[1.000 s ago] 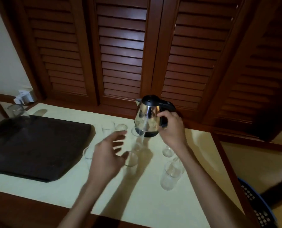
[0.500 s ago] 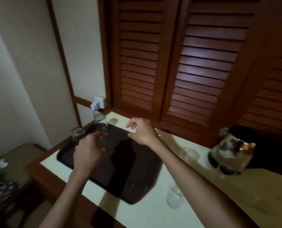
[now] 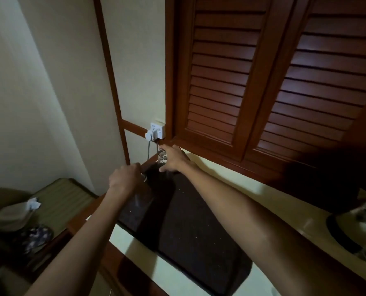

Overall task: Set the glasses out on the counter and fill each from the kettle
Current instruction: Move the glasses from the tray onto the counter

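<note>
Glasses: the near glass [image 3: 144, 178] and the far glass [image 3: 162, 156] stand at the far end of the dark tray [image 3: 199, 221], well apart from the kettle [image 3: 365, 212].
Step in hand: probably fetching these two to set out on the counter [image 3: 263, 201]; neither is filled yet.
Left hand [image 3: 124, 178]: fingers curled down over the near glass, with only a bit of rim showing past the knuckles.
Right hand [image 3: 173, 160]: fingers spread wide, the far glass between thumb and forefinger; contact cannot be told.
Next move: close the right fingers on the glass wall, then lift both clear of the tray rim.
</note>
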